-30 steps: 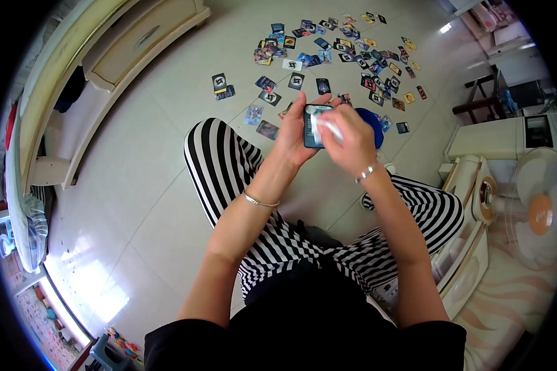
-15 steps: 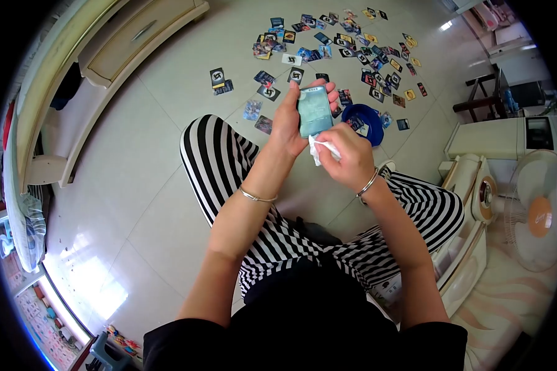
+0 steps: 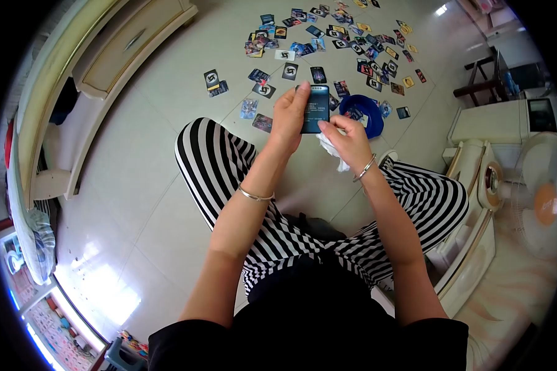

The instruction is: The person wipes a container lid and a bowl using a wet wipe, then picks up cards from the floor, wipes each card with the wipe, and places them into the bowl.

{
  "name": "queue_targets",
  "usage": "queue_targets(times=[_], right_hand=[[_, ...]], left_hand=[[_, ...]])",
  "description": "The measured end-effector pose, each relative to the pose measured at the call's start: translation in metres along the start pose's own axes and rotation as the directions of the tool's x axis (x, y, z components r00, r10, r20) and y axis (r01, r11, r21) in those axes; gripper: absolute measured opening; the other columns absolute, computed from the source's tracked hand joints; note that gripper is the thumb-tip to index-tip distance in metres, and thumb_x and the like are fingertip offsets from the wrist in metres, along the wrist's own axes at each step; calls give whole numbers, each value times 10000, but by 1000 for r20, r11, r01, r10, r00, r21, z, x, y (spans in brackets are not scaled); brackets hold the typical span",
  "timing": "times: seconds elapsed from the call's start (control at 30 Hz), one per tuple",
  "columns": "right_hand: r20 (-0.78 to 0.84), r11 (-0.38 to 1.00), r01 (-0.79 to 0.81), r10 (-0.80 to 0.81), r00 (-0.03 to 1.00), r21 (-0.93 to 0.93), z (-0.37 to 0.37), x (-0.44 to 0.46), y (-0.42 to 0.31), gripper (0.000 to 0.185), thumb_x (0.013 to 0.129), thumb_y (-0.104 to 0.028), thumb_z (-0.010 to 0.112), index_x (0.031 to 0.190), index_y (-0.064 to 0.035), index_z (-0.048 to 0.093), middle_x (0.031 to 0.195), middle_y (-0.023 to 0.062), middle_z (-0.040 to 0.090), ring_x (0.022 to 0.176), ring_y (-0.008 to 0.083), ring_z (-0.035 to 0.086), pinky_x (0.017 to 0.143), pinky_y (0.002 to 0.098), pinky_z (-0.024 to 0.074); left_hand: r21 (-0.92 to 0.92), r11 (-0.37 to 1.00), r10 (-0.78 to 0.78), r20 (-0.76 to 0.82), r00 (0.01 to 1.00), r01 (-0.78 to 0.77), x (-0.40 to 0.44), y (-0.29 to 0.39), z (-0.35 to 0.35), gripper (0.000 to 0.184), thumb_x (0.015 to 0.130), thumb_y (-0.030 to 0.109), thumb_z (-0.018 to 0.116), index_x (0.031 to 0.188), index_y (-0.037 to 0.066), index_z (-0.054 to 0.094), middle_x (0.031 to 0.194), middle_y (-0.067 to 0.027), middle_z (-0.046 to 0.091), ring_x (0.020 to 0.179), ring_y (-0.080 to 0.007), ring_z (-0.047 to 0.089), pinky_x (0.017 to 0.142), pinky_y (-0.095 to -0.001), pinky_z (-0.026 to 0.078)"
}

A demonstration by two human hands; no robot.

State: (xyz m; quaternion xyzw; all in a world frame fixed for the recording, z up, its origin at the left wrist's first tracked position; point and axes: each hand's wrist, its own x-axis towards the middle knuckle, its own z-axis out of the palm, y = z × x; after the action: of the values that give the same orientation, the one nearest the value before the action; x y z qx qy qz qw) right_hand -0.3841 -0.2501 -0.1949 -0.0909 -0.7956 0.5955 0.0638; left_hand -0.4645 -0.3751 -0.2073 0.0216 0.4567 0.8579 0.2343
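My left hand point(image 3: 284, 117) is closed around a dark playing card point(image 3: 317, 111), its thumb lying across the card's upper left. Lines of small light text show on the card's face; whether more cards lie beneath it I cannot tell. My right hand point(image 3: 353, 143) grips a crumpled white tissue point(image 3: 327, 144). Its thumb and fingers are at the card's lower right corner. Beyond the hands, several cards point(image 3: 249, 109) are spread over the tiled floor. Just past my right hand stands a blue basin point(image 3: 374, 110) with cards inside.
My legs in striped trousers point(image 3: 205, 164) frame the floor in front of me. A cream drawer cabinet point(image 3: 114, 52) stands at the left. On the right are a white fan point(image 3: 541, 204) and pale furniture point(image 3: 486, 123). A dark chair point(image 3: 479, 80) is farther back.
The card has tilted, so its face now looks dark with readable text instead of pale with glare. My right hand has moved up slightly to the card's lower right corner.
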Motion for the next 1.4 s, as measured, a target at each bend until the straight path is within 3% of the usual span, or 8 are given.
queue_targets(times=[0.07,0.33,0.63,0.97,1.1,1.2,1.3,1.4], right_hand=[[-26,991,-72,76,997,113,-4,4,10,260,855,-189,626,676,-16,550,611,-53,484,561,18,382,478,212,298],[-163,933,-121,185,969,338,-29,7,55,275,880,-189,589,667,-19,548,596,-48,478,554,25,382,479,220,305],[-415,889,-424,457,787,175,-76,33,183,281,802,-242,641,713,24,632,618,88,611,534,155,523,531,305,409],[-371,668,-731,650,663,-136,-138,76,319,301,769,-319,590,873,-54,687,862,183,656,812,343,636,719,388,491],[-324,529,-822,756,569,-210,-146,89,335,312,769,-327,583,902,-65,688,917,184,650,861,350,629,759,389,493],[-342,488,-842,770,539,-229,-146,93,344,342,770,-325,578,920,-35,680,931,202,646,886,365,623,781,393,491],[-354,434,-865,790,500,-253,-145,92,343,352,768,-305,580,932,-6,670,942,223,640,912,377,614,800,397,486],[-380,521,-814,720,581,-256,-140,92,334,326,771,-305,580,911,-27,678,936,205,645,904,367,615,794,391,487]], left_hand=[[70,996,-52,14,999,51,0,-5,1,155,882,187,600,876,32,582,754,14,575,702,-62,561,594,-207,483],[307,943,-128,-32,991,132,4,-30,8,162,858,133,623,984,32,608,844,-1,615,711,-63,568,614,-203,476],[591,768,-216,-127,968,249,87,-157,33,91,826,44,621,905,15,584,803,-52,614,658,-128,608,551,-247,521],[784,546,-340,-117,933,297,176,-306,31,63,787,11,628,837,8,590,716,-59,613,554,-135,593,484,-258,521],[822,503,-307,-119,944,267,193,-343,19,50,717,24,649,761,17,627,718,-123,642,613,-250,646,551,-340,534],[958,284,-215,22,976,41,199,-353,15,89,719,49,578,756,29,657,780,-180,639,759,-350,623,736,-407,494],[981,137,-121,151,981,-134,193,-345,19,93,724,49,579,766,31,659,794,-179,642,760,-352,624,720,-412,496],[961,208,-96,205,974,-181,187,-331,18,90,730,61,589,776,27,659,803,-188,640,767,-355,624,707,-416,499]])
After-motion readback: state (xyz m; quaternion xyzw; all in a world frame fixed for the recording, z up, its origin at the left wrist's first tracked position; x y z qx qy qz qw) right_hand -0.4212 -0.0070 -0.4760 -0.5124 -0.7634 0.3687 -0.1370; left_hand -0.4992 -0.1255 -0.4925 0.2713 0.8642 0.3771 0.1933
